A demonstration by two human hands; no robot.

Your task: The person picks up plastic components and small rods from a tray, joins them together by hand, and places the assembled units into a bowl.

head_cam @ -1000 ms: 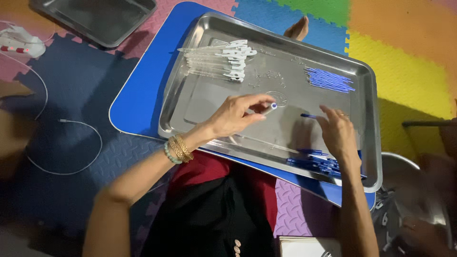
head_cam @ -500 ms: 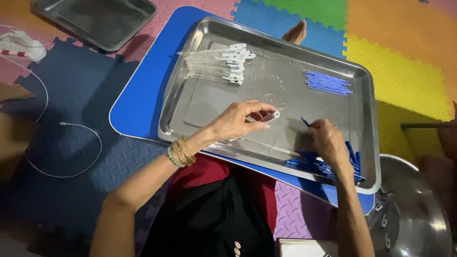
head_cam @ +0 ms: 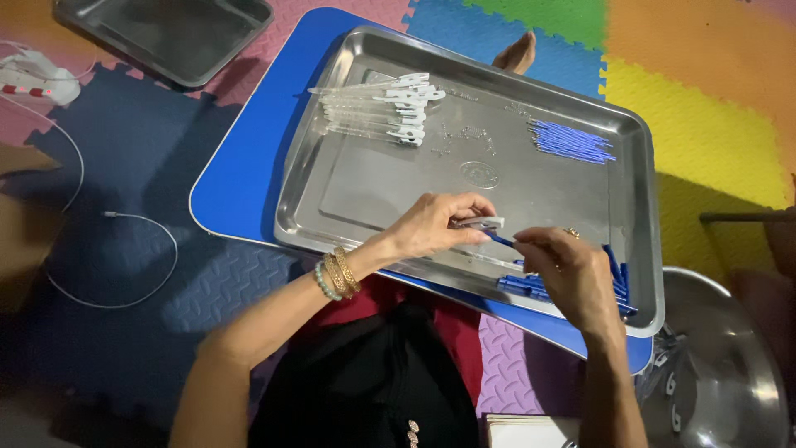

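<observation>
My left hand (head_cam: pixel 433 226) pinches a small clear and white pen barrel (head_cam: pixel 481 223) above the near part of the steel tray (head_cam: pixel 348 191). My right hand (head_cam: pixel 572 278) holds a thin blue refill (head_cam: pixel 500 240) whose tip meets the barrel's end. Beside and under my right hand lies a heap of blue pieces (head_cam: pixel 531 286) in the tray's near right corner. A row of clear pens with white ends (head_cam: pixel 377 108) lies at the far left of the tray, and a bunch of thin blue refills (head_cam: pixel 572 141) at the far right.
The tray rests on a blue board (head_cam: pixel 240 166) over coloured foam floor mats. A second empty steel tray (head_cam: pixel 166 37) sits far left, a white cable (head_cam: pixel 124 274) and a white device (head_cam: pixel 33 79) to the left, a round steel bowl (head_cam: pixel 730 365) at the right.
My right hand went to the blue heap at the near right corner, then came back with a blue refill to the barrel in my left hand.
</observation>
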